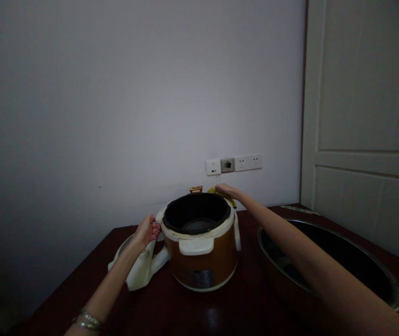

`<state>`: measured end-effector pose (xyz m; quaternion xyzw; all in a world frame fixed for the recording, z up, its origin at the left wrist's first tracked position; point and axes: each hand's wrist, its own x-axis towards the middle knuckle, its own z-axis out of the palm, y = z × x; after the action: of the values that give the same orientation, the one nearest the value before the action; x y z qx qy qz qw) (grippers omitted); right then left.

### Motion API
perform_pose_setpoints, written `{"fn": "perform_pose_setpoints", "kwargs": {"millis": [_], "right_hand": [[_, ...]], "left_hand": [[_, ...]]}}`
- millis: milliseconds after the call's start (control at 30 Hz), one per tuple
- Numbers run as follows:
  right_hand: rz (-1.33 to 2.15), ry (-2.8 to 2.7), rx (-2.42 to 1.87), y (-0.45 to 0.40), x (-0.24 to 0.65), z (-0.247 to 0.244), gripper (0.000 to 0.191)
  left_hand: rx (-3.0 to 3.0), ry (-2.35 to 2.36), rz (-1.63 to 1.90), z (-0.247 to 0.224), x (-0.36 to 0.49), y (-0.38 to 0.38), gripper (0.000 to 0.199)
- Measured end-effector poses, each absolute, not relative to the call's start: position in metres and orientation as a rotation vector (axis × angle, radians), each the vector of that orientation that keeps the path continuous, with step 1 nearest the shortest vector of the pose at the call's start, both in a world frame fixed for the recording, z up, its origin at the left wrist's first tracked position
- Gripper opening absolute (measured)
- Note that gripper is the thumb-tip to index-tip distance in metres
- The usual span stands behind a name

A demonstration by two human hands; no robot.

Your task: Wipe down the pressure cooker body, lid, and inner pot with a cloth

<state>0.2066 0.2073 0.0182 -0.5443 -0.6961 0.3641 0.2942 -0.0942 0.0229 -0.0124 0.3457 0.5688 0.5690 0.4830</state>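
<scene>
An electric pressure cooker (202, 266) with a brown body and white rim stands lidless on the dark red table, its black inside showing. My left hand (148, 231) has its fingers curled at the left side of the white rim, holding the cooker there. At the back right of the rim, my right hand (226, 190) presses a yellow cloth (212, 190); its fingers are partly hidden. Beside the cooker on the left, below my left wrist, lies a white lid (141, 272) with a curved handle.
A large dark basin (353, 240) with a metallic rim sits at the right, under my right forearm. Behind the table (216, 317) rises a pale wall with a row of sockets (248, 162). A small orange-brown item (195, 189) shows behind the cooker. A white door (367, 116) is at the right.
</scene>
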Motion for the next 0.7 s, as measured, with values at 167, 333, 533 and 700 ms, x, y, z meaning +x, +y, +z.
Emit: {"fn": "perform_pose_setpoints", "kwargs": {"millis": [167,333,533,700], "right_hand": [[0.987,-1.985,-1.399,0.205,0.204,0.014,0.033],[0.945,-2.02,-1.403,0.209,0.205,0.011,0.031],[0.919,-1.981,-1.392,0.205,0.213,0.008,0.045],[0.887,-1.896,-1.424,0.192,0.228,0.01,0.044]], "left_hand": [[0.93,1.374,1.387,-0.015,-0.095,0.032,0.035],[0.932,1.497,1.435,-0.011,-0.086,0.032,0.042],[0.841,1.499,1.522,-0.008,-0.074,0.035,0.042],[0.779,1.512,1.536,-0.008,-0.068,0.054,0.041]]}}
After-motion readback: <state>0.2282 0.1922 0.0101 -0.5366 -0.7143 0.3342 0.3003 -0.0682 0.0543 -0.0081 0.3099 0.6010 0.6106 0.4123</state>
